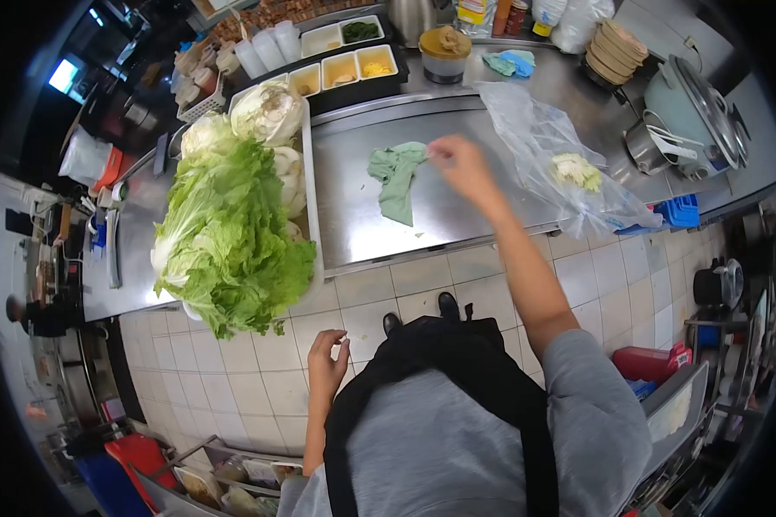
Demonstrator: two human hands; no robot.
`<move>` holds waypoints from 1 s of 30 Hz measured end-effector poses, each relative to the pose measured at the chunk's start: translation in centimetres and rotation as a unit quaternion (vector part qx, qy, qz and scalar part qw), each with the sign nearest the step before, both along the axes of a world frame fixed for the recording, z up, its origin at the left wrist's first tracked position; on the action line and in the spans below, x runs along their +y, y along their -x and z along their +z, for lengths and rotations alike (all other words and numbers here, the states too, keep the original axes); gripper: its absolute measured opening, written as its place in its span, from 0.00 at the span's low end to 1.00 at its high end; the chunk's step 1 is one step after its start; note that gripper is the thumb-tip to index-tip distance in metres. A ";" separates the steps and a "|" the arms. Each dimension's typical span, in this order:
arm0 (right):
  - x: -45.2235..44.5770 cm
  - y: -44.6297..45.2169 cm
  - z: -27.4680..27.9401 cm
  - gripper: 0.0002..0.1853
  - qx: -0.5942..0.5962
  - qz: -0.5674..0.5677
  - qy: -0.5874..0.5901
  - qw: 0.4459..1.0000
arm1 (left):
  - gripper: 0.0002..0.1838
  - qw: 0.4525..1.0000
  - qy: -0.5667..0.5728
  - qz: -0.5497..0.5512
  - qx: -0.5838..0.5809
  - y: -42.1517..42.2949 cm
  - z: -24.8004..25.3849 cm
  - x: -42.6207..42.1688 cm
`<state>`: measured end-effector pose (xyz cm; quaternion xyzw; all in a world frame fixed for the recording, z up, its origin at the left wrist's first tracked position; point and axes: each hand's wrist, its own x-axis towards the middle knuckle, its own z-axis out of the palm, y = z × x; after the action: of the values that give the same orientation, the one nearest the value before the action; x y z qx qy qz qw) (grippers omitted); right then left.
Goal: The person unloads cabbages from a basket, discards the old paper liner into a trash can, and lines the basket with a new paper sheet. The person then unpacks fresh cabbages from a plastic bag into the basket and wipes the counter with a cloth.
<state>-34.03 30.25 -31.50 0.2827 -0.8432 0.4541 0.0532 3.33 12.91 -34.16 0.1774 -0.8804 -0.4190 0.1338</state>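
A crumpled green cloth (396, 179) lies on the steel worktop (353, 224). My right hand (462, 165) reaches over the worktop, its fingertips pinched at the cloth's upper right corner. Low in front of the counter hangs my left hand (326, 364), its fingers curled and the thumb close to the index finger. Something small and pale shows at those fingertips, too small to name. Left of the cloth, leafy green cabbage (224, 224) is heaped over a white tray (312, 185). To the right, a clear plastic bag (526, 129) is spread out, with a pale cabbage piece (576, 171) on or in it.
Small containers of toppings (341, 71) line the back of the counter. A lidded tub (444, 56), a blue-green cloth (509, 63) and stacked bowls (614, 53) stand farther right. A metal pot (647, 145) sits by a large cooker (685, 112). Tiled floor (267, 379) lies below.
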 end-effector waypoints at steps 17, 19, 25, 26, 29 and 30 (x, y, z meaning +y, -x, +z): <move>-12.3 4.9 -8.2 0.16 0.026 -0.020 -0.221 0.975 | 0.08 0.976 -0.135 0.140 -0.100 -6.3 -6.7 -1.2; -14.3 4.6 -10.4 0.16 0.033 0.025 -0.191 0.981 | 0.10 0.951 -0.231 0.169 -0.120 -5.1 -8.1 -1.4; -18.2 -5.3 -9.5 0.12 0.012 0.257 -0.108 0.960 | 0.27 0.648 -0.740 0.071 -0.166 4.3 -14.3 -0.4; -17.4 -7.9 -7.8 0.10 -0.010 0.260 -0.121 0.958 | 0.28 0.595 -0.788 0.054 -0.148 6.0 -15.3 -0.3; -14.8 -11.0 -8.5 0.05 0.093 0.330 0.000 0.939 | 0.29 0.503 -0.857 0.011 -0.110 11.3 -17.0 1.2; -13.5 -11.1 -8.2 0.03 0.085 0.349 -0.024 0.933 | 0.28 0.473 -0.877 -0.005 -0.080 13.2 -17.4 2.0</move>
<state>-22.90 16.72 -39.70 0.5979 -0.6945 0.3979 -0.0436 -9.90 14.87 -51.57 0.2301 -0.0609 -0.9571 -0.1650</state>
